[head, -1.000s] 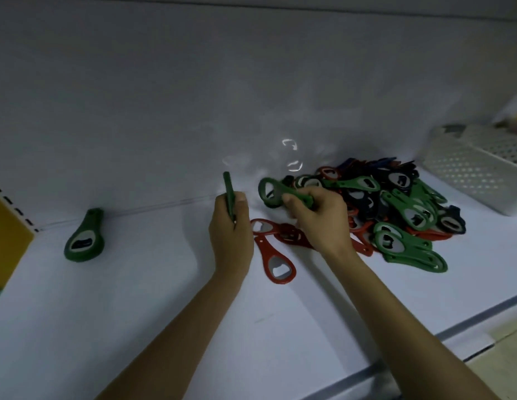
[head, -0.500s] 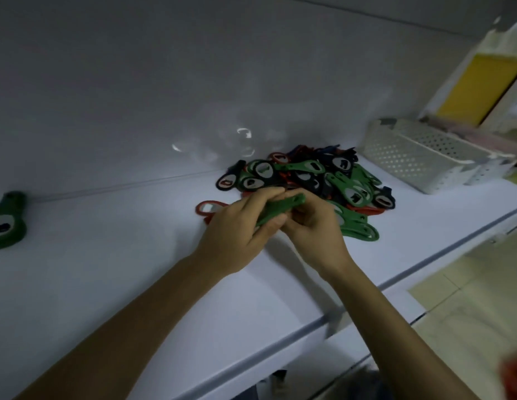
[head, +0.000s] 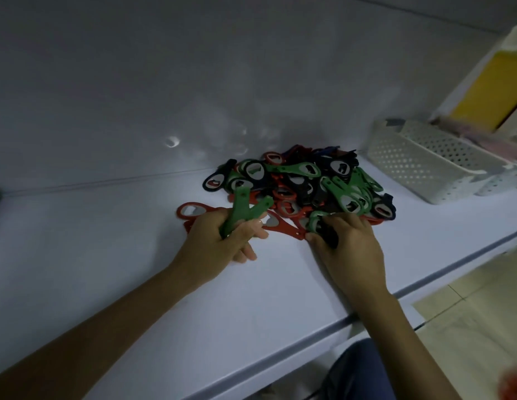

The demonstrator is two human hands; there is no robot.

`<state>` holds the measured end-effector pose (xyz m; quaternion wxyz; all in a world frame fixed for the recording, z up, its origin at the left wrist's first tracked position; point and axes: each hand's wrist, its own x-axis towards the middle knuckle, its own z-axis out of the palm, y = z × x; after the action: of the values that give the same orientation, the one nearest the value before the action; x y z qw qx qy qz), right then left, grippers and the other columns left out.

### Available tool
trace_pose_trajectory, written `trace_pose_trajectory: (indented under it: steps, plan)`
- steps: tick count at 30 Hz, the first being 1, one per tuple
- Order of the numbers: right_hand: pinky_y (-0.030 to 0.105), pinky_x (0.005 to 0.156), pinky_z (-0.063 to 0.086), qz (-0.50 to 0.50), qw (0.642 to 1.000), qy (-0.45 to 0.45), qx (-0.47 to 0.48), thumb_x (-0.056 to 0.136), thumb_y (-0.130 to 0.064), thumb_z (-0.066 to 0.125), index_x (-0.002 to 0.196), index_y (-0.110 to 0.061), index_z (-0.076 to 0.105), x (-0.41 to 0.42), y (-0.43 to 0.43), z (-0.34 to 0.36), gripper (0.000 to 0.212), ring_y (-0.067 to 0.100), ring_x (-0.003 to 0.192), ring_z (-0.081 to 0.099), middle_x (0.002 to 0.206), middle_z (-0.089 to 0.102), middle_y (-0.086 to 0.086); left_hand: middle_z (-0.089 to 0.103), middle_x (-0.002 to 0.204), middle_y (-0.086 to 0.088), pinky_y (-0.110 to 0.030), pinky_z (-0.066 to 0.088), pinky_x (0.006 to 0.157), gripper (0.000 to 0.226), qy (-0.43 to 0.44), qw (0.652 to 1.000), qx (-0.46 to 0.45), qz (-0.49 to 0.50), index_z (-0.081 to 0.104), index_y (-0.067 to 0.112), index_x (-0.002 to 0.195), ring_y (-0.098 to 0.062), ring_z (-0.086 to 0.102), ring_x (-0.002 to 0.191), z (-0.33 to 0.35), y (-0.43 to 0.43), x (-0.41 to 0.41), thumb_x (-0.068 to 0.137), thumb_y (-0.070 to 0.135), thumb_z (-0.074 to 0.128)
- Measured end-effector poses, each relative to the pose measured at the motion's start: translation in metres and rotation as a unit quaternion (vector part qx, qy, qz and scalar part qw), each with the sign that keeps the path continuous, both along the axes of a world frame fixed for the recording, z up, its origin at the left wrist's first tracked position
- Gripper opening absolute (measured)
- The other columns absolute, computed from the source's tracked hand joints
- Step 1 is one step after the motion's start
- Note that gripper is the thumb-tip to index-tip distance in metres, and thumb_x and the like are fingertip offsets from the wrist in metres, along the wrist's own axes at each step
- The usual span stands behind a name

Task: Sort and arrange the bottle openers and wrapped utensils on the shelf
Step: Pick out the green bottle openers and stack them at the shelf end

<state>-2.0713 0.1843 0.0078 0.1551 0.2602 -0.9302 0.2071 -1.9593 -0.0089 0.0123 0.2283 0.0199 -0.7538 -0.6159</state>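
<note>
Left hand (head: 219, 243): grips two green openers (head: 240, 209), fanned apart.
Right hand (head: 348, 245): curled fingers pinch a third green opener (head: 314, 219) at the pile's near edge.
Pile (head: 309, 183): on the shelf (head: 251, 298), left of the white basket (head: 410, 166).

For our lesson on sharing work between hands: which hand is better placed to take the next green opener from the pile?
Right. The right hand touches a green opener at the pile's near edge; the left hand grips two green openers.
</note>
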Motion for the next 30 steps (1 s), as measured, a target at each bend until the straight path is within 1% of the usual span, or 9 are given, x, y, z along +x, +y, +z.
trace_pose_trajectory:
  steps: [5, 9, 11, 14, 17, 20, 22, 24, 30]
  plan:
    - [0.03, 0.059, 0.033, 0.02, 0.984, 0.171, -0.037, 0.091, -0.024, 0.061, 0.093, -0.008, 0.074, 0.006, -0.002, 0.002, 0.021, 0.028, 0.071, 0.048, 0.08, 0.054, 0.01, 0.074, 0.078, 0.005, -0.021, 0.054, 0.052, 0.015, -0.025, 0.999, 0.048, 0.005, 0.065, 0.017, 0.084, -0.016, 0.071, 0.064, -0.003, -0.002, -0.004, 0.092, 0.019, 0.052]
    - [0.03, 0.051, 0.047, 0.052, 0.971, 0.209, -0.103, 0.091, -0.019, 0.06, 0.106, -0.005, 0.072, 0.023, -0.002, 0.007, 0.024, 0.028, 0.063, 0.059, 0.075, 0.063, 0.01, 0.073, 0.078, -0.001, -0.023, 0.054, 0.054, 0.022, -0.032, 0.994, 0.106, -0.011, 0.063, 0.016, 0.093, -0.017, 0.071, 0.074, 0.001, 0.002, -0.004, 0.096, 0.006, 0.044]
    - [0.033, 0.051, 0.052, 0.101, 0.96, 0.23, -0.121, 0.087, -0.014, 0.065, 0.108, -0.003, 0.071, 0.04, -0.015, 0.01, 0.024, 0.027, 0.064, 0.062, 0.079, 0.067, 0.011, 0.07, 0.074, -0.002, -0.021, 0.05, 0.047, 0.018, -0.051, 0.991, 0.12, -0.034, 0.062, 0.015, 0.095, -0.015, 0.068, 0.065, 0.004, 0.002, -0.001, 0.096, 0.024, 0.047]
    - [0.034, 0.054, 0.055, 0.193, 0.956, 0.207, -0.075, 0.083, -0.013, 0.071, 0.111, -0.001, 0.069, 0.068, -0.046, 0.011, 0.03, 0.025, 0.073, 0.066, 0.09, 0.07, 0.013, 0.07, 0.1, -0.004, -0.032, 0.056, 0.064, 0.064, -0.108, 0.975, 0.176, -0.085, 0.061, 0.02, 0.113, -0.016, 0.068, 0.087, 0.005, -0.002, 0.002, 0.076, 0.07, 0.05]
    - [0.032, 0.071, 0.054, 0.23, 0.961, 0.099, -0.12, 0.083, -0.008, 0.059, 0.115, -0.005, 0.067, 0.079, -0.054, 0.013, 0.033, 0.021, 0.091, 0.065, 0.106, 0.069, 0.008, 0.07, 0.108, -0.003, -0.044, 0.053, 0.087, 0.042, -0.113, 0.969, 0.216, -0.049, 0.067, 0.03, 0.108, -0.021, 0.066, 0.103, 0.002, -0.007, -0.001, 0.074, 0.055, 0.066]
    - [0.028, 0.079, 0.048, 0.093, 0.971, 0.022, -0.217, 0.087, -0.017, 0.046, 0.113, -0.016, 0.064, 0.064, -0.041, 0.017, 0.032, 0.015, 0.097, 0.061, 0.109, 0.067, -0.001, 0.074, 0.091, -0.003, -0.03, 0.056, 0.065, 0.021, -0.078, 0.975, 0.199, -0.061, 0.072, 0.026, 0.091, -0.021, 0.071, 0.086, 0.002, -0.008, -0.005, 0.093, 0.015, 0.054]
    - [0.035, 0.088, 0.043, -0.045, 0.995, 0.026, -0.089, 0.092, -0.029, 0.05, 0.124, -0.017, 0.056, 0.041, -0.034, 0.015, 0.034, 0.023, 0.11, 0.055, 0.121, 0.06, 0.002, 0.072, 0.087, -0.005, -0.026, 0.055, 0.06, 0.02, -0.068, 0.972, 0.215, -0.065, 0.066, 0.016, 0.094, -0.018, 0.071, 0.077, 0.002, -0.009, -0.007, 0.095, 0.007, 0.049]
    - [0.038, 0.091, 0.041, -0.101, 0.994, -0.009, 0.038, 0.093, -0.041, 0.051, 0.126, -0.016, 0.056, 0.022, -0.03, 0.009, 0.042, 0.028, 0.116, 0.049, 0.127, 0.056, 0.005, 0.062, 0.074, -0.002, -0.021, 0.048, 0.048, 0.007, -0.066, 0.968, 0.237, -0.052, 0.061, 0.014, 0.09, -0.011, 0.061, 0.06, 0.004, -0.009, -0.008, 0.092, 0.017, 0.055]
    - [0.038, 0.073, 0.044, -0.049, 0.994, 0.095, 0.014, 0.093, -0.021, 0.055, 0.089, -0.007, 0.071, 0.022, -0.032, 0.003, 0.021, 0.03, 0.091, 0.054, 0.099, 0.062, 0.009, 0.042, 0.061, 0.003, -0.014, 0.021, 0.035, 0.048, -0.063, 0.932, 0.339, -0.108, 0.046, 0.02, 0.079, -0.006, 0.036, 0.043, 0.005, -0.014, -0.011, 0.071, 0.066, 0.046]
